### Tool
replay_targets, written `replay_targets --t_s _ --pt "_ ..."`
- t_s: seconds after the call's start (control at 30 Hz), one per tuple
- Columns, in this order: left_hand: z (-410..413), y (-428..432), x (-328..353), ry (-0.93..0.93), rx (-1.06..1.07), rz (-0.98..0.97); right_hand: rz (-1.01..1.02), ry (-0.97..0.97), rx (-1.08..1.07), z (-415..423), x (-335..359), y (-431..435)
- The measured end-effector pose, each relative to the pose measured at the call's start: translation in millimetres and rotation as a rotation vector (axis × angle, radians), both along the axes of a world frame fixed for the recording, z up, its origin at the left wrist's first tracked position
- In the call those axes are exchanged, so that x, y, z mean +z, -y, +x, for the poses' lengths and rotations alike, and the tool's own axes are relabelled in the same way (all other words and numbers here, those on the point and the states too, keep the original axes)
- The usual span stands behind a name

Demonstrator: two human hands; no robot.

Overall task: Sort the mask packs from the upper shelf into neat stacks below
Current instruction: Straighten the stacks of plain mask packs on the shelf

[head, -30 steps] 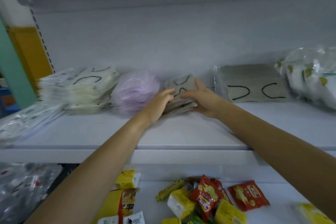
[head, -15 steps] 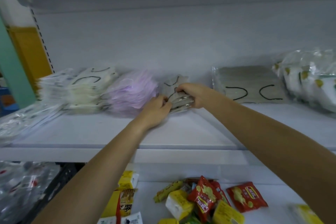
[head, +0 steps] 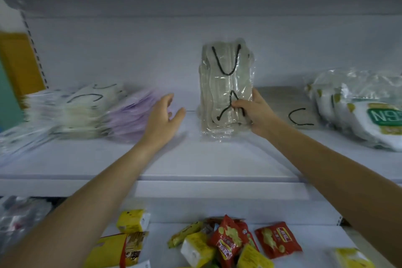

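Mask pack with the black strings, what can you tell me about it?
The mask pack is a clear, crinkly plastic bag of grey-beige masks with black ear loops. It is held upright before the white back wall. The right hand grips its lower right edge. Its bottom edge is near the upper shelf; contact is unclear.

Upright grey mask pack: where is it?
Head view, centre: grey mask pack upright in the right hand, at the upper shelf, right of purple masks.
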State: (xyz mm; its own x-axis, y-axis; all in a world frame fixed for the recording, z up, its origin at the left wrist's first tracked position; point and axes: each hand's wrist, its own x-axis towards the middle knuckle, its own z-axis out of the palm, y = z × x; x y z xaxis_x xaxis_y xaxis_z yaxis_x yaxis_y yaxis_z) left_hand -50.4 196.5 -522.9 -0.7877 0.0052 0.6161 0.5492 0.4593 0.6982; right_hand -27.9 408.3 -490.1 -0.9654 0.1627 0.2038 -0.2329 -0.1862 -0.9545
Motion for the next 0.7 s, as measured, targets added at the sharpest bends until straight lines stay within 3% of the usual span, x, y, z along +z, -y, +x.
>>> replay_targets --t_s 0.17,0.3,0.4,0.53,0.7 --pt "2 -53 32 0.251 -0.476 0.119 -0.002 -0.141 0.073 17 -11 -19" --pt "-4 -87 23 0.153 -0.478 0.132 0.169 -0.14 0.037 20 -17 -29" --pt "-14 -85 15 0.287 -0.431 0.18 0.154 -0.127 0.049 19 -21 -38" --pt "-25 -78 18 0.391 -0.612 0.267 0.129 -0.135 0.082 20 -22 -40" --pt "-20 -94 14 0.143 -0.497 0.281 0.227 -0.181 -0.043 23 -17 -39"
